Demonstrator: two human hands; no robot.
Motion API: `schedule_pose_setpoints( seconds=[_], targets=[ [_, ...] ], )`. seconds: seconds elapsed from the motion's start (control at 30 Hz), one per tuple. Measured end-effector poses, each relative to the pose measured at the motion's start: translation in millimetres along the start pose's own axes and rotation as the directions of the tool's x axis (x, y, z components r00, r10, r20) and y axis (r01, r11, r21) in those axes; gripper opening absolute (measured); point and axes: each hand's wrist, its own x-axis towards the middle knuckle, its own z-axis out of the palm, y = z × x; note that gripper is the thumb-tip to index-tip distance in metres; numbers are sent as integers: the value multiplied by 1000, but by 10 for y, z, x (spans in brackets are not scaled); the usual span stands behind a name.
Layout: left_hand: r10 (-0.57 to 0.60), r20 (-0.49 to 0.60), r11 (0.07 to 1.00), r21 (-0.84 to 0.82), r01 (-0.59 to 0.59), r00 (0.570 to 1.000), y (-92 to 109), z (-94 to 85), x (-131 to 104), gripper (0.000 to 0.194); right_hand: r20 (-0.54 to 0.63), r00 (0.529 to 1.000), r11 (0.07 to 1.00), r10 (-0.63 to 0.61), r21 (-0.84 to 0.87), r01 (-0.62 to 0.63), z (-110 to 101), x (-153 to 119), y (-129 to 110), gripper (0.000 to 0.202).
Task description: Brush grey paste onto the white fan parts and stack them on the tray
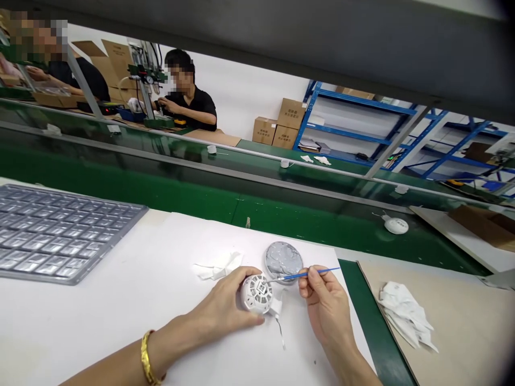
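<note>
White worktop (132,300) beneath one vented housing (257,294), one brush (291,277)

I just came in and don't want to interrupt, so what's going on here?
Someone's left hand is holding a round white part over the white sheet. The right hand grips a thin blue tool, its tip at the small square in the part's middle; whether it touches is hard to tell. A grey disc lies just behind, with a crumpled tissue to its left. Farther off, a co-worker is at a machine.
</note>
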Motion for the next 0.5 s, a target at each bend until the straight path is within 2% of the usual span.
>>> schedule_pose_setpoints(
  seconds=[0.5],
  targets=[
    [28,44,998,-63,-25,999,-8,-36,12,58,52,999,999,4,-41,-2,-32,-24,56,22]
  ],
)
